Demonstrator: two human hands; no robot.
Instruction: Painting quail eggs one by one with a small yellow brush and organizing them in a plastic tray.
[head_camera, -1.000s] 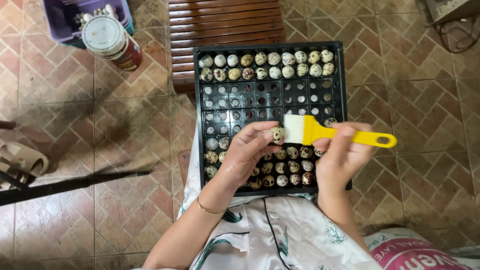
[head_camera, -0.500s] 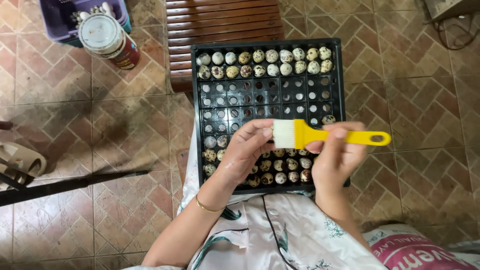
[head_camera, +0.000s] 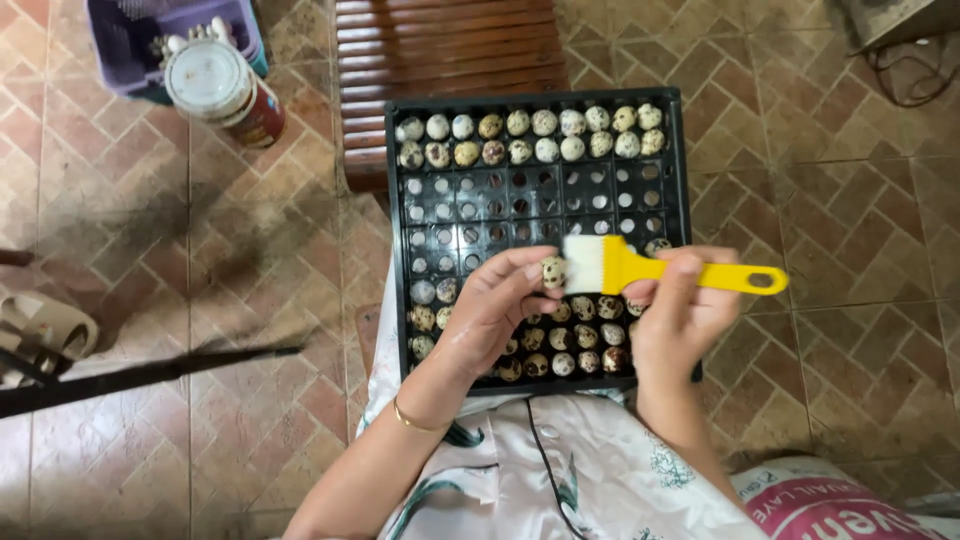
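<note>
While the black tray rested across the lap, a speckled egg was held up over its middle by the left hand. The egg was pinched at the fingertips, thumb below and fingers curled over the top, so the grip was closed tight on it and only the egg's right side was left bare. That bare side was met by the white bristles of the yellow brush; bristles and shell were seen touching. The brush was clasped around its handle by the right hand, fingers wrapped shut on the yellow plastic, the looped handle end left sticking out to the right. Egg and brush were both kept just above the tray, not in any cell.

Below the hands, the nearest rows of the tray were filled with speckled eggs. The 2 farthest rows were filled with paler eggs, and the cells between were seen open. A brown slatted bench was seen beyond the tray. At the upper left, a white-lidded jar was stood just beside a purple basket on the tiled floor.
</note>
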